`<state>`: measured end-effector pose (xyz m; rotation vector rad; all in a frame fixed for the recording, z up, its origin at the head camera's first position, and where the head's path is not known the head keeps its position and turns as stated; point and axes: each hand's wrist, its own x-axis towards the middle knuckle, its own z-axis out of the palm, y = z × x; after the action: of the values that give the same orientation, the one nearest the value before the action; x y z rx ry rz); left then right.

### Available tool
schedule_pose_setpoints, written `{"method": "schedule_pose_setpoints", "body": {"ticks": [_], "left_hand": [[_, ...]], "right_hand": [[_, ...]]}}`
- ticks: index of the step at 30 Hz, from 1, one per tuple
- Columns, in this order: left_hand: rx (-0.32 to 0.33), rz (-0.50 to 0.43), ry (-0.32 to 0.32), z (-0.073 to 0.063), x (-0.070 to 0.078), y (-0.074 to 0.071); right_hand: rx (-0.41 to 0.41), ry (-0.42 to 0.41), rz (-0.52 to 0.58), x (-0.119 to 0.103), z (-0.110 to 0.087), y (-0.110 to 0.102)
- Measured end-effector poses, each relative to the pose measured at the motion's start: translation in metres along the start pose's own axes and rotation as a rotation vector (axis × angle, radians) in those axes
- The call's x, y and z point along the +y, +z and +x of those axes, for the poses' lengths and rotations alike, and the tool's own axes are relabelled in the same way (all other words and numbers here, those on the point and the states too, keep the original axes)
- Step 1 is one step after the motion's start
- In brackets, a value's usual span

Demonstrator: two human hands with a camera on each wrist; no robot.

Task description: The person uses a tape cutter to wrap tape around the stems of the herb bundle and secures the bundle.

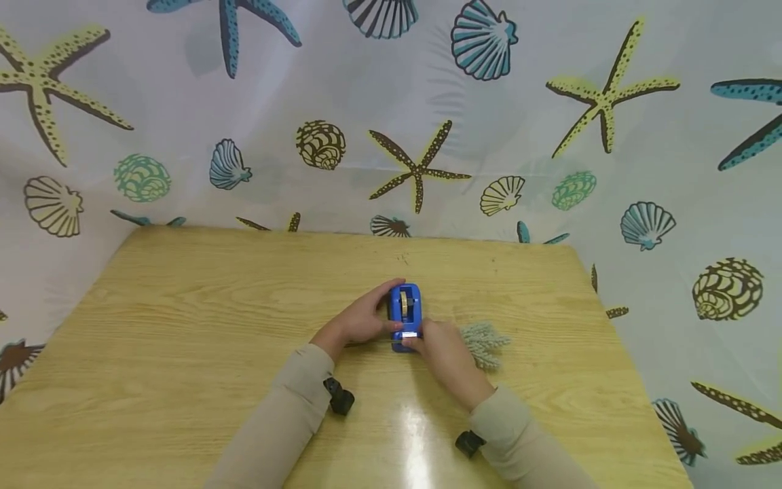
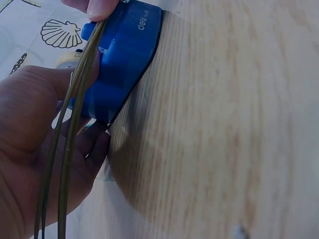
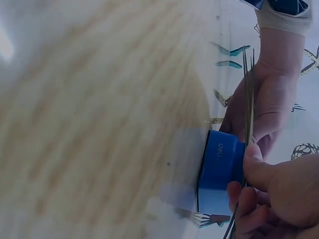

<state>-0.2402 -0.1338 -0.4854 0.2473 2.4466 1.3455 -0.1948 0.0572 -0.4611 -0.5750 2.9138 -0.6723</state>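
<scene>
A blue tape dispenser (image 1: 417, 299) with a tape roll (image 1: 404, 304) in it stands upright on the wooden table. My left hand (image 1: 362, 318) grips it from the left, its fingers round the far side and its thumb near the front end. My right hand (image 1: 451, 353) pinches the thin stems (image 3: 249, 99) of a bunch of dried, pale green grass at the dispenser's front end. The grass heads (image 1: 484, 343) fan out to the right, behind this hand. In the left wrist view the bare stems (image 2: 67, 149) stick out past the dispenser, in front of the left palm.
The wooden table (image 1: 201, 326) reaches back to a white cloth (image 1: 269, 136) printed with starfish and shells, which hangs behind and at both sides. Small black cameras (image 1: 469, 443) are strapped to both wrists over beige sleeves (image 1: 287, 407).
</scene>
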Motion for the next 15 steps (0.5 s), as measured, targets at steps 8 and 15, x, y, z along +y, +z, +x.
{"method": "schedule_pose_setpoints", "body": {"ticks": [8, 15], "left_hand": [[-0.001, 0.013, -0.003, 0.0021, -0.0015, -0.0011], [0.001, 0.009, 0.008, 0.0017, -0.0021, -0.0022]], "right_hand": [[0.050, -0.094, -0.067, 0.0018, -0.0014, 0.0068], [0.077, -0.157, -0.079, 0.0056, -0.0025, 0.0080]]}}
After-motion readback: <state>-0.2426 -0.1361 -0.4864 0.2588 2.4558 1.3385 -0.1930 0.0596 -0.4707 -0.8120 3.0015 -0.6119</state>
